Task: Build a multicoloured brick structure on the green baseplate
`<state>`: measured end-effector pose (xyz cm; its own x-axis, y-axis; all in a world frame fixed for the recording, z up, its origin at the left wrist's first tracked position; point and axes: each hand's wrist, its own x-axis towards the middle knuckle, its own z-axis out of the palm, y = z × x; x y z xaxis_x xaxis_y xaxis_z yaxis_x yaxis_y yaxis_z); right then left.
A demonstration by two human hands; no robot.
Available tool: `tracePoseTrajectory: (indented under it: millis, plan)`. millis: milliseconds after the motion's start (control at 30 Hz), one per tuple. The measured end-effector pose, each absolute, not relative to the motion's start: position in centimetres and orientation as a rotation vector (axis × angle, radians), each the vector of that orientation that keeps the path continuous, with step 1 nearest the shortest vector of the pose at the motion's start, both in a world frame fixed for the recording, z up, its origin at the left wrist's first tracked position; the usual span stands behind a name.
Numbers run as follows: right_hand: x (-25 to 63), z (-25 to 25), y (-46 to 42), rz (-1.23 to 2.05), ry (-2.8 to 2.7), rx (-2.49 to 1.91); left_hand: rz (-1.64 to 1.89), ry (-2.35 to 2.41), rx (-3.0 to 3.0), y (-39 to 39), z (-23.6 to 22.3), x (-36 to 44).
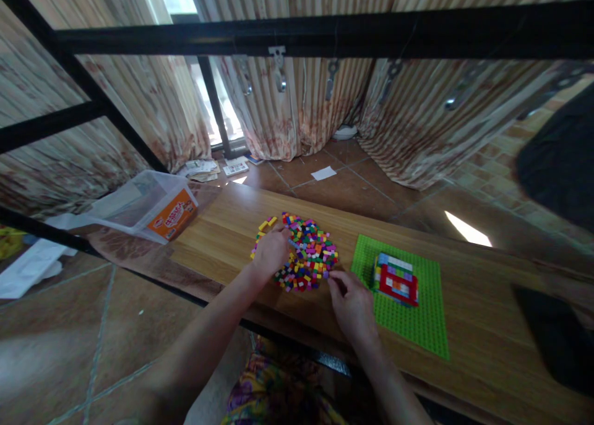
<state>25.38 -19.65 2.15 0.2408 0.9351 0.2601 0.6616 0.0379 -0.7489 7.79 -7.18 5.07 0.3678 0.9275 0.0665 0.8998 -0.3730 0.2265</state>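
A heap of small, many-coloured toy bricks (315, 248) lies spread on the wooden tabletop. Over the left part of the heap is my left hand (271, 250), back up, its fingertips mostly hidden among the bricks. My right hand (353, 305) rests at the heap's lower right edge. Its thumb and forefinger come together at a small purple brick (326, 275). Right of that hand lies a green studded baseplate (420, 329). A low block build (396, 281) in red, white, blue and yellow stands on the baseplate.
A clear plastic box (134, 205) with an orange label sits at the table's left end. Across the view, above the table, runs a black metal bar (306, 38) with hanging metal clips. A dark flat object (557, 338) is at the right. Curtains and tiled floor lie beyond.
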Motion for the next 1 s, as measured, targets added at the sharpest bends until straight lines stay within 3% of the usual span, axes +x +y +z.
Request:
tracePoseTrajectory:
  millis: [167,400,733,1000]
  plan:
    - [25.4,2.7,-19.9,0.459,-1.443,-1.673,0.152,1.627,2.499,-6.2,5.4,7.7]
    - [26.7,4.1,-21.7,0.475,-1.398,-1.630,0.288,1.547,2.531,-8.5,7.7,7.8]
    - [31.8,4.9,-26.2,0.357,-1.176,-1.711,0.345,0.944,2.604,-15.5,7.5,15.9]
    - [34.5,3.3,-28.0,0.286,-1.236,-1.768,0.245,0.825,2.619,-17.2,6.5,19.7]
